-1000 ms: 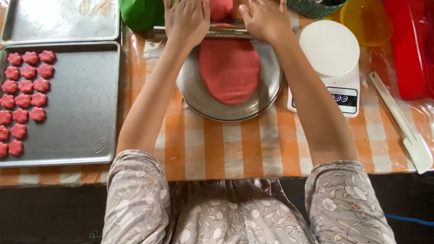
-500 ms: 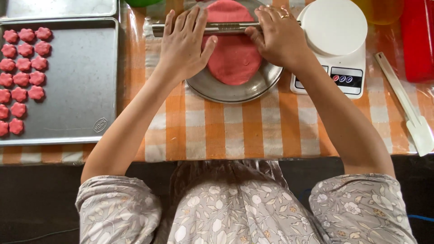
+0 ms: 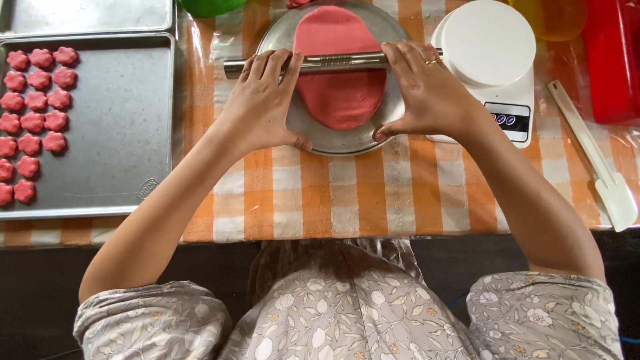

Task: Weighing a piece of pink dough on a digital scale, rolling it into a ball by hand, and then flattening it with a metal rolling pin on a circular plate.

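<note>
Fingers (image 3: 270,70) flat on smooth steel rolling pin (image 3: 333,61), soft pink dough (image 3: 340,93)

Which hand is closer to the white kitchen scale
Right. The right hand rests on the metal rolling pin directly beside the white kitchen scale, its wrist against the scale's edge. The left hand is across the pink dough, farther away.

small dark scale screen (image 3: 505,119), beside right hand (image 3: 430,93)
</note>
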